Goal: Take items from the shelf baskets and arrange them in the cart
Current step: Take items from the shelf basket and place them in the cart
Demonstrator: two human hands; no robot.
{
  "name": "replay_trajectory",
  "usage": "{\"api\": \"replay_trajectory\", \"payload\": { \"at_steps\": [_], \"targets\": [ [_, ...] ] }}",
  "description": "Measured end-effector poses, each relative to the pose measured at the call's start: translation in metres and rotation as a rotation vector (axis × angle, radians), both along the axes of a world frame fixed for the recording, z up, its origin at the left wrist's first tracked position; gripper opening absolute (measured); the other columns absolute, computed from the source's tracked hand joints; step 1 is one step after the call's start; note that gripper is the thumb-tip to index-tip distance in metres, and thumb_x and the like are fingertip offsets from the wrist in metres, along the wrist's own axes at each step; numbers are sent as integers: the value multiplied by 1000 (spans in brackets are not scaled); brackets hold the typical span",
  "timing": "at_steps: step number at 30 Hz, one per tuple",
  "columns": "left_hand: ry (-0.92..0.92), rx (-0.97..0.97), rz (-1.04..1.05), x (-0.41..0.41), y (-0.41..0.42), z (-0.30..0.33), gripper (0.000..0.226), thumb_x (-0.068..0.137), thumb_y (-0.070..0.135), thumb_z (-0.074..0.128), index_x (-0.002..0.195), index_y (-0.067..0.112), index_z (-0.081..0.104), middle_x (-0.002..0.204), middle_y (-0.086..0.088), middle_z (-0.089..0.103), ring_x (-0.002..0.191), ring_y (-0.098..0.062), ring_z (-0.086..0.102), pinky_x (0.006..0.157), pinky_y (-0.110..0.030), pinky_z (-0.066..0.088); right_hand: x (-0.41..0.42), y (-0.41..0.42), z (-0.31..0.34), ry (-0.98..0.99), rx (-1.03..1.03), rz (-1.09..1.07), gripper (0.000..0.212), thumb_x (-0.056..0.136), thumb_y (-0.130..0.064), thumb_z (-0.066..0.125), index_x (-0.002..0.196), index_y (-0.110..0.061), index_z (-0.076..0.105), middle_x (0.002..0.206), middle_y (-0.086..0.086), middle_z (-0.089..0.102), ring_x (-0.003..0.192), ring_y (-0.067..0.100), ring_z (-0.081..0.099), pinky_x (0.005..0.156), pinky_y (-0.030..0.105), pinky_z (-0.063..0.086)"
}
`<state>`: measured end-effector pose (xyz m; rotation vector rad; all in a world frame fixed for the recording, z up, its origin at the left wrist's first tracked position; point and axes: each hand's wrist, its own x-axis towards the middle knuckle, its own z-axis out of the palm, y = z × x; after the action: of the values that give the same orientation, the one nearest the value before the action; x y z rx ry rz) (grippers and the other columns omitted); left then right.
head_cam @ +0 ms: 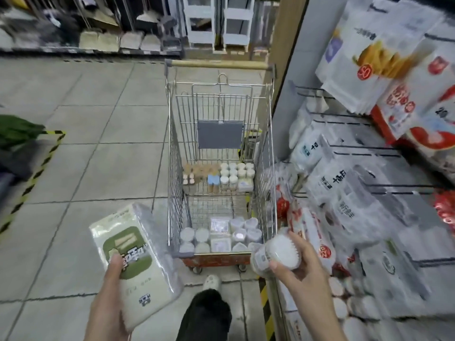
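A wire shopping cart (172, 168) stands ahead of me with a wooden handle at its far end. Round white packs and small boxes (221, 236) fill its near end, and small jars (231, 174) sit further in. My left hand (110, 299) grips a flat cream and green packet (133, 262) left of the cart. My right hand (299, 263) holds a clear pack of white paper cups (278, 251) just off the cart's near right corner.
Shelf racks on the right hold white and red bagged goods (349, 193) on wire hooks, with round packs (349, 306) lower down. My foot (211, 283) is behind the cart. Yellow-black floor tape (34, 173) runs at the left. Shelving lines the far aisle.
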<state>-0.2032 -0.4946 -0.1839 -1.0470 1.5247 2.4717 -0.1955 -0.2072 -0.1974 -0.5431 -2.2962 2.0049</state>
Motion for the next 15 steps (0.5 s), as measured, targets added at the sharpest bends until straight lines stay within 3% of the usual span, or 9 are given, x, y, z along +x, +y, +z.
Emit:
{"api": "replay_trajectory", "payload": {
  "at_steps": [3, 5, 8, 10, 13, 15],
  "targets": [
    [7, -28, -35, -51, -2, -6, 41, 80, 57, 52, 101, 26, 67, 91, -2, 75, 75, -17, 72, 65, -37, 52, -31, 4, -10, -53, 16, -35, 56, 74, -19, 80, 119, -40, 55, 124, -21, 54, 107, -9, 54, 83, 17, 52],
    [8, -46, -75, -86, -1, -6, 39, 79, 58, 52, 98, 28, 68, 90, 1, 75, 77, -16, 71, 61, -35, 54, -54, 6, -16, -78, 30, -59, 54, 73, -13, 80, 113, -39, 55, 122, -19, 54, 103, -13, 54, 74, 5, 48],
    [-4, -92, -147, -134, -2, -16, 40, 79, 60, 53, 100, 29, 67, 85, 2, 75, 70, -15, 72, 49, -31, 56, -87, 6, -32, -125, 24, -41, 53, 74, -7, 79, 111, -35, 55, 123, -11, 56, 112, 5, 55, 80, 14, 48],
    [-22, -107, -196, -161, 0, -24, 44, 77, 62, 52, 99, 27, 67, 86, -1, 75, 70, -17, 72, 58, -35, 57, -108, 7, -41, -154, 19, -54, 54, 74, -6, 79, 111, -37, 55, 123, -10, 56, 112, 9, 55, 78, 18, 49],
    [-82, -98, -240, -188, 6, -39, 49, 75, 63, 53, 98, 23, 69, 94, -6, 75, 80, -24, 72, 79, -44, 53, -131, 7, -55, -174, 30, -91, 54, 73, -6, 79, 111, -36, 55, 121, -7, 57, 108, 9, 56, 67, 10, 50],
    [-134, -74, -272, -201, 9, -45, 49, 74, 61, 55, 99, 21, 68, 94, -10, 74, 79, -27, 72, 75, -44, 54, -144, 6, -60, -199, 35, -107, 54, 73, -7, 80, 113, -34, 54, 122, -5, 57, 109, 14, 56, 71, 16, 54]
  ]
}}
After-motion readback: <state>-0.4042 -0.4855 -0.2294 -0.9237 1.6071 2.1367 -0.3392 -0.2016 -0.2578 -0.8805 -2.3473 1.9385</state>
